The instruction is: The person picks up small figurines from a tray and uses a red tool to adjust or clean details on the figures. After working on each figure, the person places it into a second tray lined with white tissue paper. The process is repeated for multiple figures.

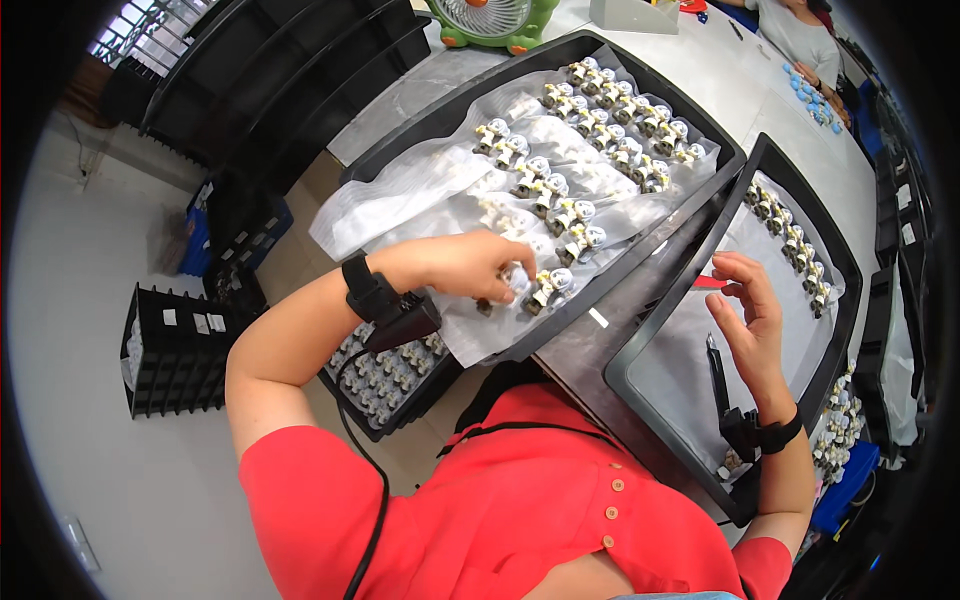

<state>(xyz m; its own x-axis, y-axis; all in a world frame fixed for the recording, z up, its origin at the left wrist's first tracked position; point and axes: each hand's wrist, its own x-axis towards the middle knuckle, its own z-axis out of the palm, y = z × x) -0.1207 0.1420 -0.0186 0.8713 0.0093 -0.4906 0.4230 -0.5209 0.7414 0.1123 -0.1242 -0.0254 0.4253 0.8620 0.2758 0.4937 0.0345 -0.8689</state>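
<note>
My left hand (478,266) reaches over the large black tray (640,268), fingers closed on a small figurine (516,282) with a pale blue-grey top. Similar figurines with yellow and dark parts lie in rows on thin white sheets there; another figurine (551,288) is just right of my fingers. Over the second black tray (640,345), my right hand (752,318) has curved fingers. A small red pointed thing (709,283) shows between its thumb and fingers and seems held. Below that hand is a black stick-shaped thing (718,375) with a metal tip.
Figurines (790,240) line the second tray's far right side. A lower tray of figurines (392,378) stands below my left forearm. A green fan (495,18) is at the back, black crates (180,350) at left. Another person (800,45) sits at the far right by blue pieces (812,98).
</note>
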